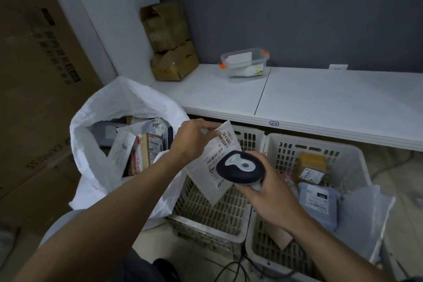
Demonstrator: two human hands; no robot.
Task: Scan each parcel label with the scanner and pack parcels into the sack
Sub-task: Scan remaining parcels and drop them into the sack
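- The parcel point(210, 186) is a flat white mailer bag. Its printed label point(220, 149) faces the camera, with barcodes and the digits "56-6 6603" readable.
- It hangs in the air above the left basket point(206, 217), just right of the sack's mouth.
- The left hand point(193, 138) pinches the parcel's upper edge, thumb and curled fingers closed on the bag.
- The parcel's long axis runs from its top corner, away from the camera, down to its bottom corner nearer the camera, leaning slightly left.
- The right hand point(269, 192) wraps its fingers around the handle of the barcode scanner point(240, 167), which has a dark navy head with a white inset.
- The scanner's head overlaps the label's lower right part, its back cap toward the camera and its nose away, at the parcel.
- The white woven sack point(96, 144) stands open at left and holds a heap of labelled packets and boxes point(142, 151).
- The left basket, white slotted plastic, shows no parcels in its visible part.
- The right basket point(352, 155) holds a brown box point(311, 162) with a label and a grey-blue poly mailer point(318, 201), among others.
- On the white shelf point(320, 103) behind sit a clear tub point(245, 63) with orange clasps and two stacked cardboard boxes point(169, 39).
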